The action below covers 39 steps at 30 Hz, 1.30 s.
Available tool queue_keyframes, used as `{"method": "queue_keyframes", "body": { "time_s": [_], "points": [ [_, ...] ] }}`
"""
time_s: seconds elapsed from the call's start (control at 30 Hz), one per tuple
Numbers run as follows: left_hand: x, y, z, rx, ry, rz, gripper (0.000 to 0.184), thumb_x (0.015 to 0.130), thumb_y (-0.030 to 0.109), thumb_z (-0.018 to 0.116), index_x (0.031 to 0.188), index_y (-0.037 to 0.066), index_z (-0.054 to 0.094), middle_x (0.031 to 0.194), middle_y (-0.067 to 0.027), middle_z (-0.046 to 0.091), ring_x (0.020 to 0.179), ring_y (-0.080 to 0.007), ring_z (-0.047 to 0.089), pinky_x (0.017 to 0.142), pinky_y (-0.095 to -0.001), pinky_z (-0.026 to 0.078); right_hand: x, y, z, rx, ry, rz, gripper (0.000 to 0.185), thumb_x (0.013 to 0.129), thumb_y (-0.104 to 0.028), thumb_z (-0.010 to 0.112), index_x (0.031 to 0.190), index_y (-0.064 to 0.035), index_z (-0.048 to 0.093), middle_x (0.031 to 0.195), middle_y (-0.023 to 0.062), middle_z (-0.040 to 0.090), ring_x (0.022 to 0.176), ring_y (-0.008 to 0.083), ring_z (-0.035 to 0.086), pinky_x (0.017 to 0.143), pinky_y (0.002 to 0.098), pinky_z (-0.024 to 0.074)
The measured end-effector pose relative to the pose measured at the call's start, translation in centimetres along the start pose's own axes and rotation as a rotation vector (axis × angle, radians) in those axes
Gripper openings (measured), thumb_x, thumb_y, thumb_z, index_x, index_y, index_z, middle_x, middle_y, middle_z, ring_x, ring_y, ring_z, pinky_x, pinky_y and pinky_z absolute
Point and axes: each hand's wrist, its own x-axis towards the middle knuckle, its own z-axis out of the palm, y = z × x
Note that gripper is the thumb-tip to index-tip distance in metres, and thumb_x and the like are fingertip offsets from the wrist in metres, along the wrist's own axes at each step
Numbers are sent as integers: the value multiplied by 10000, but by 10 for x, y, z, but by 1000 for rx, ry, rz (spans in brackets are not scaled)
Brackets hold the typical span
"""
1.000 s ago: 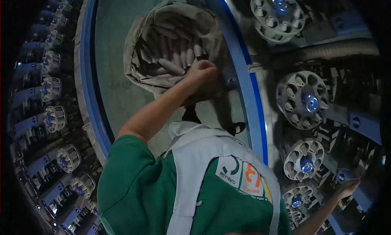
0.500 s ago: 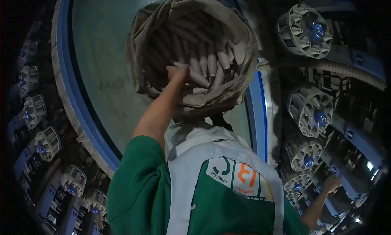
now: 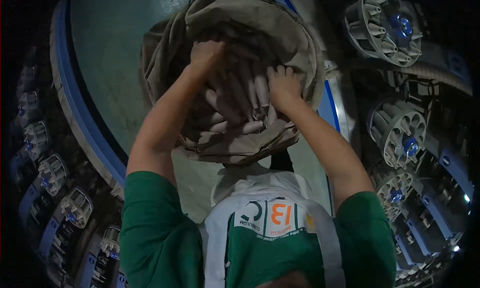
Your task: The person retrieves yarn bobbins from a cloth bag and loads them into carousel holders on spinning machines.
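A large cloth sack (image 3: 240, 10) with a folded rim stands in front of me, partly filled with pale, tapered yarn bobbins (image 3: 246, 83). Deep at its far left side, my left hand (image 3: 207, 54) reaches among the bobbins. Its fingers curl inward and their tips are lost in shadow, so what they hold is hidden. My right hand (image 3: 285, 87) is inside the sack's right side, fingers bent over a bobbin beside the sack wall. Several bobbins lie loosely, at different angles, between the two hands.
On the right, a machine row carries round bobbin holders (image 3: 385, 28) with blue hubs. Similar holders (image 3: 52, 173) line the left side. A curved blue rail (image 3: 75, 88) borders the green floor (image 3: 115, 53), and another blue edge (image 3: 327, 105) runs just right of the sack.
My right hand has come from the machine at the lower right into the sack. My left hand has moved farther in, toward the far side. The sack's rim now appears wider and slightly lower.
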Motion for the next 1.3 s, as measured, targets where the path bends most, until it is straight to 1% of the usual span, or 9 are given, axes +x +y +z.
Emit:
{"method": "queue_keyframes", "body": {
  "time_s": [0.07,0.27,0.33,0.53,0.67,0.73,0.83,1.1,1.3],
  "points": [
    [5,-6,6,9,-312,-12,487,630,203,706,1073,92,536,1089,-144,524,977,-368,520,812,-455,450,-1,0,10,-172,-75,-33,594,742,-120,622,1280,-24,389,1204,229,437,1105,375,423,909,481,400],
    [14,11,34,92,-6,351,250,791,199,544,1023,121,598,1009,-149,606,891,-349,595,698,-440,499,-25,23,7,354,123,179,641,731,-22,575,1326,20,339,1219,223,427,1094,314,458,871,392,447],
    [48,0,66,162,-216,153,278,844,194,479,1105,145,560,1059,-159,593,921,-356,593,703,-461,498,-47,38,-24,1568,-177,472,622,779,-50,572,1344,11,319,1226,176,436,1057,261,499,842,353,462],
    [49,-45,61,262,250,439,227,840,222,513,1028,148,617,756,-125,604,724,-353,595,663,-458,486,-185,61,-82,2443,-75,140,765,694,-117,599,1365,8,254,1204,181,457,967,248,537,775,354,460],
    [-9,25,-55,195,107,696,228,814,186,583,1024,97,601,787,-129,600,734,-288,613,670,-420,492,-257,82,-109,2469,164,1,741,701,-93,601,1355,-33,257,1072,165,546,753,186,541,606,292,433],
    [1,16,-69,-644,-183,184,230,787,106,620,1007,49,583,859,-107,612,792,-209,618,657,-378,491,-286,102,-111,2501,232,116,708,693,-98,611,1326,-48,298,1011,150,548,627,141,480,520,255,357],
    [-30,144,-170,-738,-319,313,333,765,53,625,1087,35,541,928,-116,615,871,-198,609,701,-354,505,-305,125,-118,2454,342,76,530,721,-118,598,1212,-26,422,924,126,554,531,111,430,461,231,319],
    [-16,352,-161,-1588,-993,510,654,661,95,654,1264,-25,428,919,-192,623,828,-278,638,749,-379,531,-294,189,-131,2247,-5,-66,401,788,-290,596,1037,4,484,780,82,551,462,107,422,422,223,309],
    [-3,431,-137,-1644,-582,333,550,700,43,650,1212,-37,465,905,-163,624,809,-235,629,743,-337,514,-290,262,-130,2780,770,56,584,847,-427,594,1145,62,481,946,137,620,729,181,592,637,274,503]
  ]
}}
